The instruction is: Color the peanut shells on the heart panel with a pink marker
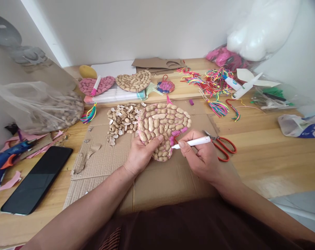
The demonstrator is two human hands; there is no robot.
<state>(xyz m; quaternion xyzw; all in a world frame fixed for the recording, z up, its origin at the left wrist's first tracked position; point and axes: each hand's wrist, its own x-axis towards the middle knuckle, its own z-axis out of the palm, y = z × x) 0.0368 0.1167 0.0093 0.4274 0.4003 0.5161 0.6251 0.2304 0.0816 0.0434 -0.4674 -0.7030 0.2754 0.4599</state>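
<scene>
My left hand (pixel 144 152) grips a rounded panel covered in peanut shells (pixel 162 121), its thumb pressed on the front. Several shells along the panel's lower right edge are coloured pink; the others are plain tan. In my right hand (pixel 199 156) is a white marker (pixel 195 141), its tip at or very near the shells by the pink patch. A bit of red cord shows between the panel and my right fingers. Beneath lies a cardboard sheet (pixel 159 187). Red-handled scissors (pixel 223 146) rest just right of my right hand, their blades partly hidden.
Broken peanut shells (pixel 122 121) are heaped left of the panel. A black phone (pixel 37 180) and blue glue gun (pixel 6 159) lie at left, below a bag of peanuts (pixel 60 107). Behind are a pink shell heart (pixel 102 85), a tan one (pixel 133 81) and colourful threads (pixel 217 81).
</scene>
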